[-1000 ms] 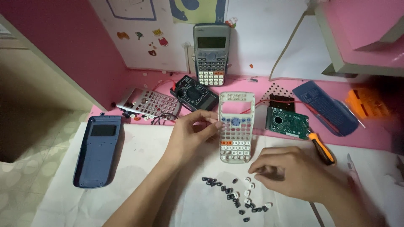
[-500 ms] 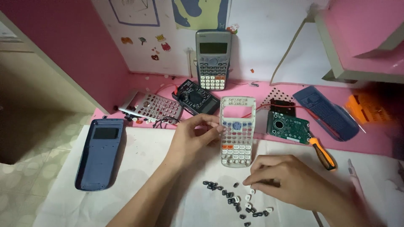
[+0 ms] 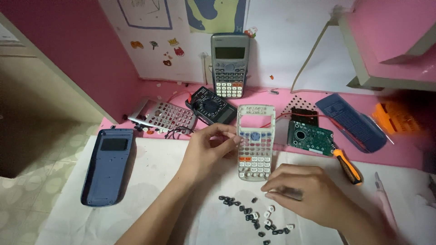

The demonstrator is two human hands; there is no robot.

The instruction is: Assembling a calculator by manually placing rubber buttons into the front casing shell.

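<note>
Both hands work: left hand [image 3: 206, 149] pinches the keypad panel's [image 3: 255, 141] edge; right hand [image 3: 302, 193], fingers curled, rests just below.

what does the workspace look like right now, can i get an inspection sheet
surface: white sheet laid over a pink desk.
job's things: white calculator front panel; loose key caps scattered below it.
clutter: blue back cover, grey calculator leaning on the wall, multimeter, green circuit board, orange-handled screwdriver.
hands: left hand holds the panel's edge; right hand pinches at the key caps.
cables: red lead by the multimeter.
surroundings: pink wall with stickers.
</note>
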